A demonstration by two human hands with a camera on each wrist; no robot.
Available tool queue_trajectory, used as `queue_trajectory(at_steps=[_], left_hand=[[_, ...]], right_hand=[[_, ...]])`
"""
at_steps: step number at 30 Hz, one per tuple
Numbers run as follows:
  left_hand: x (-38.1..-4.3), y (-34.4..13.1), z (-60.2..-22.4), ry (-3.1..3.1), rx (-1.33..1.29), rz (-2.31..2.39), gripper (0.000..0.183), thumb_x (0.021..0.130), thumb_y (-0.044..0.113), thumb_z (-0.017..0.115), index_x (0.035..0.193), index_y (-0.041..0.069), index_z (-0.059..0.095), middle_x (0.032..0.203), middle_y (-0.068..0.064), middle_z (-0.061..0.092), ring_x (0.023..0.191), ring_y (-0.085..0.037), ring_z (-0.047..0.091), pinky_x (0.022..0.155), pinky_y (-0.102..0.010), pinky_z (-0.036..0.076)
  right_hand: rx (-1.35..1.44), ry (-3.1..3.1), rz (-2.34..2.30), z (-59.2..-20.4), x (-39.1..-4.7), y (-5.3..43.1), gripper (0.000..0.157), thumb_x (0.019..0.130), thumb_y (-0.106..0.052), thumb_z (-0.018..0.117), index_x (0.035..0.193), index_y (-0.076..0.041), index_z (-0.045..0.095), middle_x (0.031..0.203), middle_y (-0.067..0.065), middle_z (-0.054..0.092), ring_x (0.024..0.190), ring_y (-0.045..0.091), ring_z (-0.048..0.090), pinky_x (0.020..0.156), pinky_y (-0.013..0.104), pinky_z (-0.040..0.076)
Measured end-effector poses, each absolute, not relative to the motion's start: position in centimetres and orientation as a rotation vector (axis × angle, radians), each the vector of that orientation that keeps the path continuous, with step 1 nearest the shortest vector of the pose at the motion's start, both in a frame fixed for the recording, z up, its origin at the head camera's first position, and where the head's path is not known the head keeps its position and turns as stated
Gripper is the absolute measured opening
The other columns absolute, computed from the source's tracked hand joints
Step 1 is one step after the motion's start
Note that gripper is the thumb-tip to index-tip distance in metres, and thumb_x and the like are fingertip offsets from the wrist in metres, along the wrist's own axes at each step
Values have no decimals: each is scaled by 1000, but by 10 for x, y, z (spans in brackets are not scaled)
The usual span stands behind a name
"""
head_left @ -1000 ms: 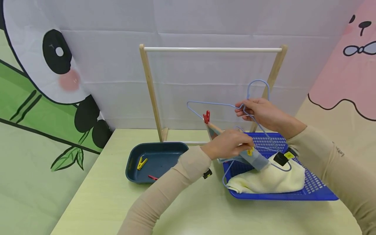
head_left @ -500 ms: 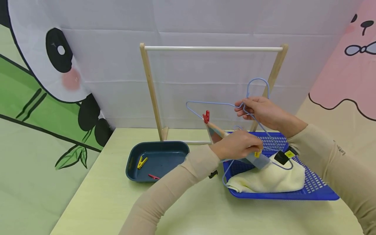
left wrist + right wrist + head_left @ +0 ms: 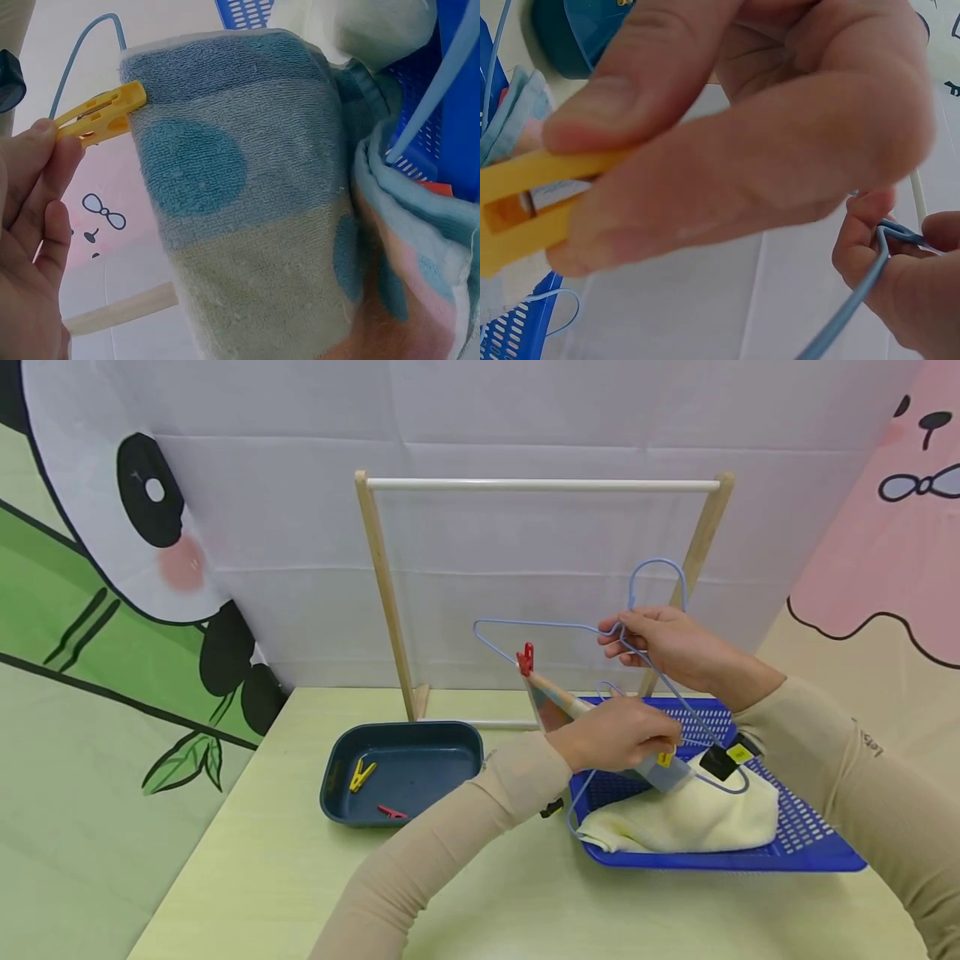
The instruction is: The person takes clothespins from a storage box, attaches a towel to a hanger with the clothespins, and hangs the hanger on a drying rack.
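Note:
My right hand (image 3: 675, 639) grips a blue wire hanger (image 3: 536, 624) just below its hook. A striped, dotted towel (image 3: 247, 150) hangs over the hanger's lower bar. On its far end sits a red clothespin (image 3: 526, 659). At the near end, my left hand (image 3: 618, 735) pinches a yellow clothespin (image 3: 105, 112) between thumb and fingers, its tip at the towel's edge in the left wrist view. In the right wrist view, the left hand's thumb and finger (image 3: 667, 187) fill the foreground, and the right hand on the hanger shows behind.
A blue perforated basket (image 3: 806, 835) holds a pale yellow cloth (image 3: 686, 818) and another hanger. To the left, a dark tray (image 3: 420, 735) contains a yellow clothespin (image 3: 362, 775) and a red clothespin (image 3: 392, 812). Behind stands a wooden rack with a white bar (image 3: 540, 485).
My left hand has slid a little to the right and slightly down with the yellow clothespin and towel end. The right hand and hanger stay nearly still.

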State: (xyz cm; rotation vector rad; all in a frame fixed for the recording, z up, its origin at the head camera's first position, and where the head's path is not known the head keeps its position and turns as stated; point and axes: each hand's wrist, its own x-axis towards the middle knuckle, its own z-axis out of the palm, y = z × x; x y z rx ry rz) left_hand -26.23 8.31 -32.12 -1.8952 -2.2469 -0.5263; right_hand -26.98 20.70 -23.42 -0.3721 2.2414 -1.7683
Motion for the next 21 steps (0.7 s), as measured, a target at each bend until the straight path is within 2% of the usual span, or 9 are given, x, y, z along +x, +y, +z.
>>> queue_trajectory(at_steps=[12, 21], left_hand=[[-262, 87, -324, -2315, -1883, -453, 14, 96, 15, 56, 102, 11, 68, 92, 8, 65, 82, -2, 57, 79, -12, 41], [-259, 87, -324, -2339, -1855, -394, 24, 94, 22, 60, 115, 11, 65, 109, 4, 66, 97, -5, 59, 87, -15, 41]], right_hand=[[-395, 2259, -1708, -230, -268, 210, 46, 104, -29, 28, 128, 8, 42, 106, 5, 55, 82, 9, 55, 69, 22, 45], [-406, 2317, -1641, -230, -268, 213, 46, 104, -31, 28, 127, 5, 46, 107, 4, 55, 76, 10, 50, 65, 23, 43]])
